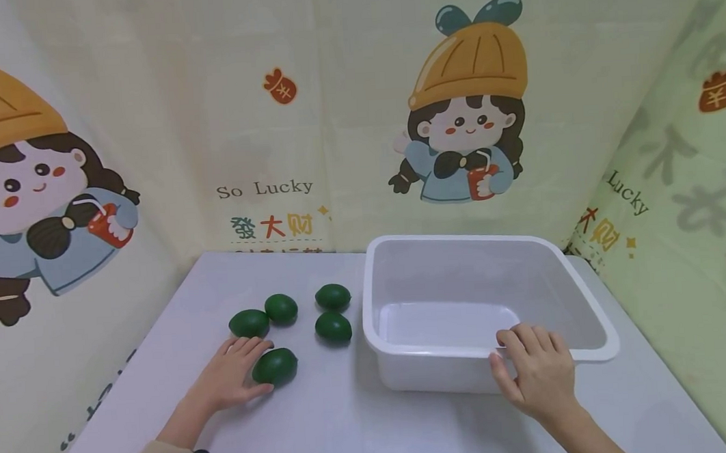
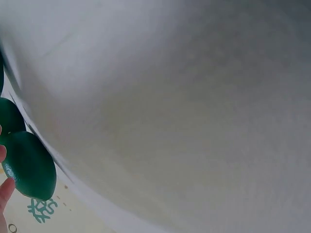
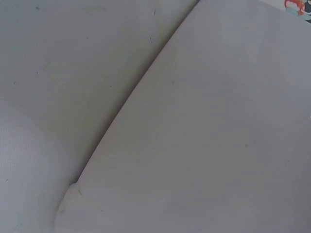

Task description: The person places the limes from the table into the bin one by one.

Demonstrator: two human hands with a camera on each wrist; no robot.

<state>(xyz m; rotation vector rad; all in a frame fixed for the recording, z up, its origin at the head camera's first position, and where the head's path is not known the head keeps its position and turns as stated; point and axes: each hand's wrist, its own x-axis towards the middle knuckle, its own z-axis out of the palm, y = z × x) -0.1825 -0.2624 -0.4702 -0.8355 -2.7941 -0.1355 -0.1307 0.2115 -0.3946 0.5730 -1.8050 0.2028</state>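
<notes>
- Near green fruit (image 1: 276,367) located at the left hand's (image 1: 230,374) 3 o'clock; thumb and fingers held apart about it;
- White tub (image 1: 432,373) sited at 3 o'clock from that fruit; front rim clamped by the right hand (image 1: 538,371), fingers hooked over;
- Left fruit pair (image 1: 281,309) seen around 11–12 o'clock of near fruit; right fruit pair (image 1: 333,327) at 1–2;
- All set on white table (image 1: 324,427).

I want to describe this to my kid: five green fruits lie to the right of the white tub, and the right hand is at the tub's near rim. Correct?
Not quite: the five green fruits lie to the left of the white tub, as the head view shows.
</notes>
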